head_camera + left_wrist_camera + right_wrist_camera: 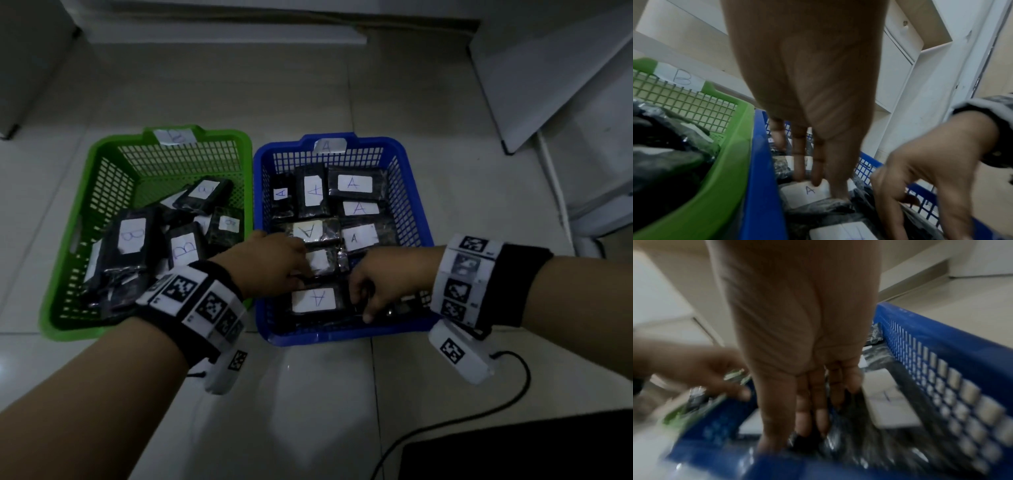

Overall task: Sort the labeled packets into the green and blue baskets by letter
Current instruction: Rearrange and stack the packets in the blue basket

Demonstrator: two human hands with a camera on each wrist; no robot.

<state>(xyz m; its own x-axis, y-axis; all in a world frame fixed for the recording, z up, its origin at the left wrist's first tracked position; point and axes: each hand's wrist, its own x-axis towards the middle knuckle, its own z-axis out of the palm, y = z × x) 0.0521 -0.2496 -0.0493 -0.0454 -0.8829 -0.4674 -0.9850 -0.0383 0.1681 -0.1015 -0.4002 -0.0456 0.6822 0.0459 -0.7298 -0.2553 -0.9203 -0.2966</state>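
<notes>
Both forearms reach forward and down into the blue basket (409, 178), the wrists banded with marker straps; the left hand (270, 257) crosses over the basket's left rim, its fingers (799, 162) straight and laid on the white label of a black packet (807, 193) marked A, pressing rather than gripping; the right hand (380, 281) comes in from the right with fingers pointing down among the packets near the front wall, its fingertips (821, 421) sunk into the black wrapping; that view is blurred, so I cannot tell whether it grips anything. The packets marked A lie flat and crowded across the blue basket's floor; another A packet (315, 299) sits between the two hands at the front. The green basket (85, 192) stands just beside, rim to rim with the blue one, holding tilted packets marked B (132, 236); its far half shows bare mesh. Pale floor tiles (308, 394) spread in front of both baskets; a black cable (479, 418) trails there on the right.
</notes>
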